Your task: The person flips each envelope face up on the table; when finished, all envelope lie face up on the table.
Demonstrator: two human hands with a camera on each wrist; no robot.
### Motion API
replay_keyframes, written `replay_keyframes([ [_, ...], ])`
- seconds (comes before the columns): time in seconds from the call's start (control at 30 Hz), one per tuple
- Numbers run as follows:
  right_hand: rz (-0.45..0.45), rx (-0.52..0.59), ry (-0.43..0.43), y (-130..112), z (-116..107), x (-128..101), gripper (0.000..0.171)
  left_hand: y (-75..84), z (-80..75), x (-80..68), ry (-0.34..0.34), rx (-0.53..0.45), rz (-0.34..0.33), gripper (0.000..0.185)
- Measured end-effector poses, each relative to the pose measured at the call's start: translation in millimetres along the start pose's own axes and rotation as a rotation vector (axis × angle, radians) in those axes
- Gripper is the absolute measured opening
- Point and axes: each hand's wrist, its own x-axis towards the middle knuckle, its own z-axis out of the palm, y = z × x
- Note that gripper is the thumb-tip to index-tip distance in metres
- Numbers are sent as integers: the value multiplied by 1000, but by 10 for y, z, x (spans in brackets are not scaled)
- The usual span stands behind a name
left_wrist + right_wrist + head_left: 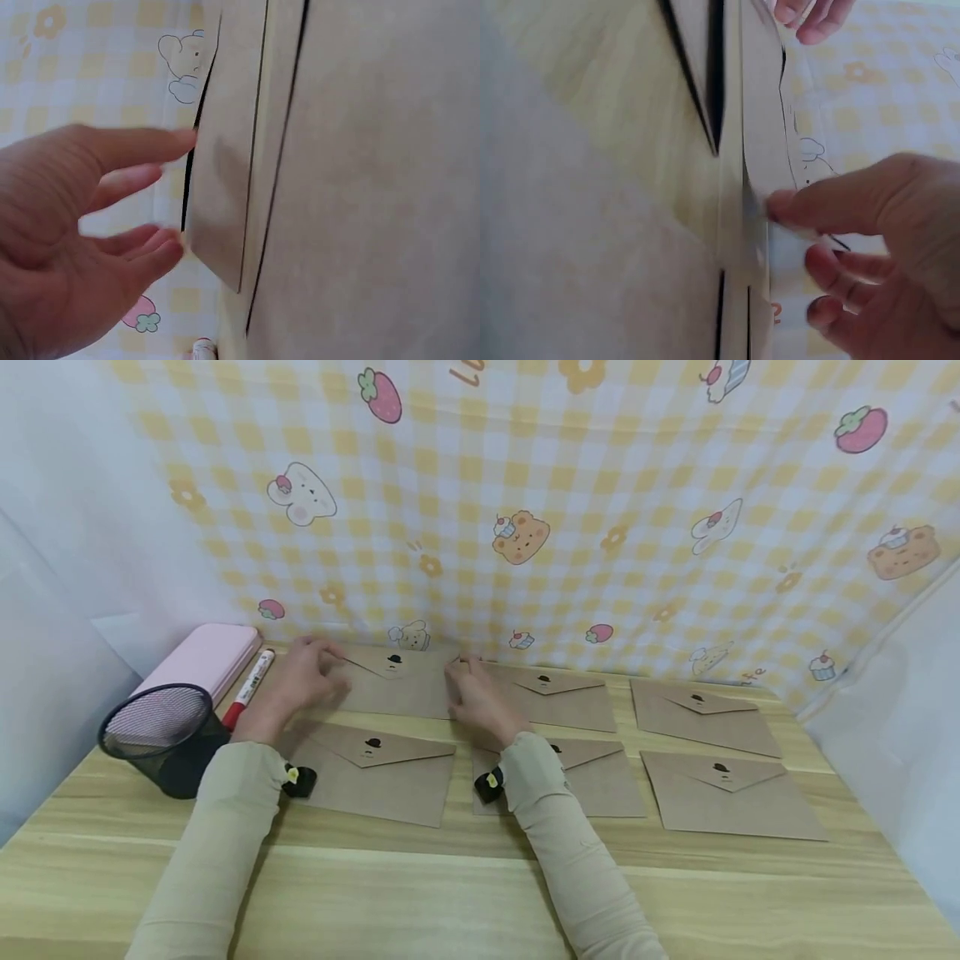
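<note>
The head view takes in the whole wooden desk: six brown kraft envelopes in two rows of three, each with a pointed flap bearing a small dark seal. The back-left envelope lies against the foot of the yellow gingham backdrop, and both hands are on it, the left hand at its left end and the right hand at its right end. From that height the fingers are too small to read; the wrist cameras show them. In the left wrist view the left hand has its fingers nearly straight and slightly spread, the fingertips touching the envelope's edge without curling round it. In the right wrist view the right hand pinches the envelope's edge between thumb and forefinger, the other fingers curled loosely below; the fingertips of the left hand peep in at the top. The other five envelopes are the back-middle envelope, the back-right envelope, the front-left envelope, the front-middle envelope and the front-right envelope. Left of them stand one black mesh pen cup, one pink case and one red-and-white marker, whose lettering is too small to read. The backdrop carries bears, rabbits, strawberries and cupcakes, with part of an orange word cut off at the top edge. Each beige sleeve has one black wrist camera strapped at the cuff.
</note>
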Motion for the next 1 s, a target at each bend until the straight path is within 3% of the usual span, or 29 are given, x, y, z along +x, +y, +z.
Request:
replay_keyframes([
  [0.2,17,-20,1,-16,8,6,52,56,35,4,-205,-4,64,26],
  [0.37,58,-58,-13,-61,15,-29,26,89,55,-17,-291,98,98,37],
  [0.53,107,-75,-35,-95,33,-57,20,78,74,-23,-304,116,119,40],
  [0.7,93,-51,-27,-91,1,-70,24,58,93,-34,-314,100,113,41],
  [0.87,25,130,32,-149,-235,-182,27,105,60,-87,-292,108,83,45],
  [1.0,-45,279,118,-208,-526,-415,30,241,29,-156,-246,143,146,43],
])
